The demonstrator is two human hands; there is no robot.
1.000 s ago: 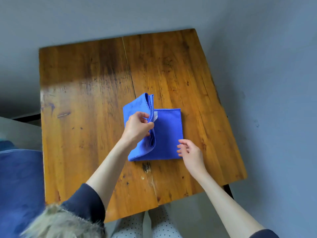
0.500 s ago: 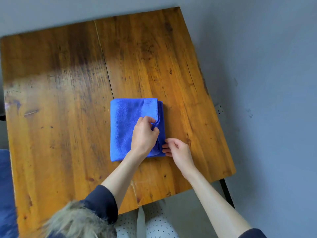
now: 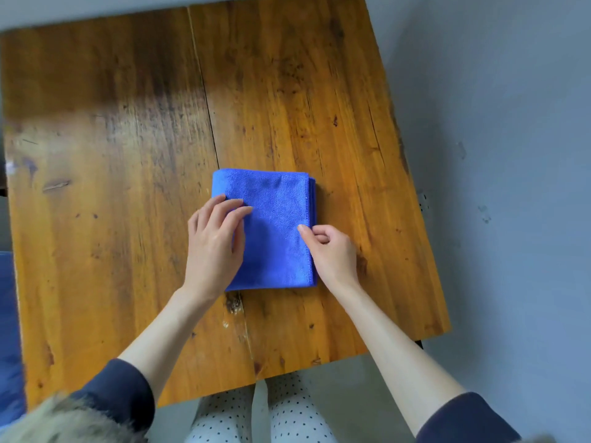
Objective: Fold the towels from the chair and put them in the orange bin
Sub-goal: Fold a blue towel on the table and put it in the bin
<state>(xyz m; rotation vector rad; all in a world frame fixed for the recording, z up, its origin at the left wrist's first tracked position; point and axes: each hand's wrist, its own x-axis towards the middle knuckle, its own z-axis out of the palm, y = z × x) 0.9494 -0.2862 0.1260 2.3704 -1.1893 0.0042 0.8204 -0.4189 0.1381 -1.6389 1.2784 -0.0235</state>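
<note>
A blue towel (image 3: 275,219) lies folded into a neat rectangle near the middle of the wooden table (image 3: 128,155). My left hand (image 3: 214,241) rests flat on the towel's left part, fingers straight. At the towel's right edge my right hand (image 3: 332,251) has curled fingers, and its thumb lies on top of the stacked layers. Whether it pinches the edge is unclear. The orange bin and the chair are out of view.
More blue fabric (image 3: 8,330) shows at the left border, beside the table. A grey floor (image 3: 511,155) surrounds the table on the right. My legs in dotted trousers (image 3: 256,417) are below the near edge.
My left hand laid the lifted half over to the right, let go of it and now lies flat on the folded towel. The right hand stayed at the right edge.
</note>
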